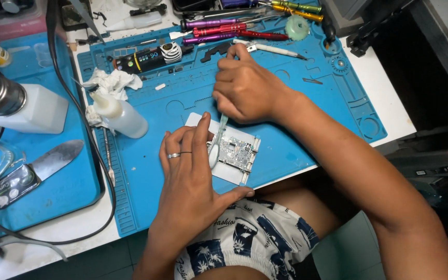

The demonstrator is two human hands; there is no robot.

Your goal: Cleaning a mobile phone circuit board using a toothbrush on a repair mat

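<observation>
While I am pinning the circuit board [236, 151] on its white pad, my left hand [190, 171] fingers pressed flat beside it, my right hand [245, 88] is pinching a brush [217, 142]; hard scrubbing risks dislodging tiny components.

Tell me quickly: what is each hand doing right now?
Left hand: open, fingers resting flat beside the circuit board.
Right hand: closed in a grip on a pale brush touching the board.
</observation>
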